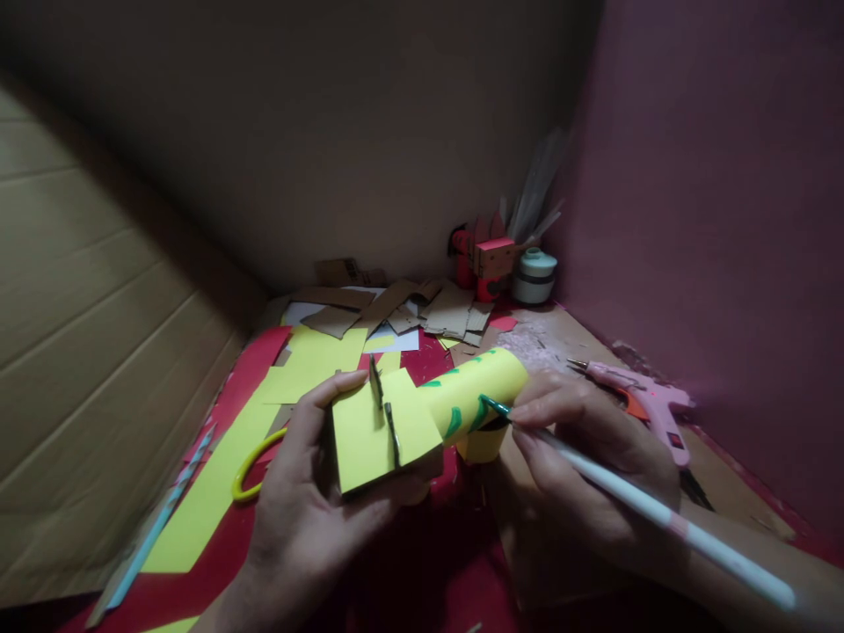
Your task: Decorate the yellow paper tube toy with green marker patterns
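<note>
My left hand [316,492] is wrapped round the box-shaped end of a yellow paper craft figure [382,431]. Two thin dark cardboard pieces stick up from that box. A yellow tube [471,391] extends from it to the right, marked with several green strokes. Pinched in my right hand [586,457] is a paintbrush [633,501] with a white handle. Its green-wet tip touches the tube beside a green stroke. Below the tube, a smaller yellow piece [481,445] shows, partly hidden.
A pink glue gun [650,400] lies at the right. Cardboard scraps [396,308], yellow paper [316,360], a red craft figure [491,259] and a lidded jar [534,277] are at the back. Yellow scissor-like handle [241,492] and a striped blue stick [158,527] lie left.
</note>
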### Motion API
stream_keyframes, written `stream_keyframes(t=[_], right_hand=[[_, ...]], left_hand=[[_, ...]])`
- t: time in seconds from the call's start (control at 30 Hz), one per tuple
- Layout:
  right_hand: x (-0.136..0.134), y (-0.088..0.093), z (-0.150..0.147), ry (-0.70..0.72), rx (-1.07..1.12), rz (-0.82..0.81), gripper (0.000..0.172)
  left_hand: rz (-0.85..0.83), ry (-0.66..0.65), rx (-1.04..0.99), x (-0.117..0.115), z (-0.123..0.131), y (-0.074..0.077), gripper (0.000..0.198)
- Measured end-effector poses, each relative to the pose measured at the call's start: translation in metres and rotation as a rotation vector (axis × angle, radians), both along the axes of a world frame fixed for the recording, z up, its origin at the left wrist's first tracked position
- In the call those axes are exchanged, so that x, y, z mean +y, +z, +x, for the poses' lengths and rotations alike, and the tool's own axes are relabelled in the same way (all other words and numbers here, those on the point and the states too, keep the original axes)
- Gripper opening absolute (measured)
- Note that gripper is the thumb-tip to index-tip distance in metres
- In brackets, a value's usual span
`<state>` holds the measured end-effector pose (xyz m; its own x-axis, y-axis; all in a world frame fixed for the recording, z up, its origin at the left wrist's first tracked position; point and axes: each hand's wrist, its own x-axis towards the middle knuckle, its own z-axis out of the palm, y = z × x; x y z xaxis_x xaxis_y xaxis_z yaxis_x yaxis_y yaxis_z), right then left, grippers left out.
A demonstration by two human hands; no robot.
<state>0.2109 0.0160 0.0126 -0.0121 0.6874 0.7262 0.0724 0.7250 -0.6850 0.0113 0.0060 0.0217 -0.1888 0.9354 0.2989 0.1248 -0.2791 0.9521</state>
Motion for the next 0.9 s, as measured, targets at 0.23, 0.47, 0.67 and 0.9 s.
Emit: stream_keyframes(t=[0.23, 0.47, 0.67, 0.9], right_hand=[[0.000, 0.001, 0.012, -0.002, -0.068, -0.036, 0.025], [0.003, -0.001, 0.017, 0.035, 0.006, -0.093, 0.025], [0.007, 0.001, 0.018, 0.121, 0.148, -0.188, 0.020], [0.005, 0.006, 0.021, 0.241, 0.117, -0.290, 0.018]], left_hand=[[0.016, -0.003, 0.040, -0.001, 0.002, 0.001, 0.073], [-0.008, 0.124, 0.292, 0.003, -0.010, -0.001, 0.074], [-0.112, -0.019, 0.001, 0.007, -0.010, 0.005, 0.071], [-0.124, -0.056, 0.018, 0.010, -0.016, 0.008, 0.075]])
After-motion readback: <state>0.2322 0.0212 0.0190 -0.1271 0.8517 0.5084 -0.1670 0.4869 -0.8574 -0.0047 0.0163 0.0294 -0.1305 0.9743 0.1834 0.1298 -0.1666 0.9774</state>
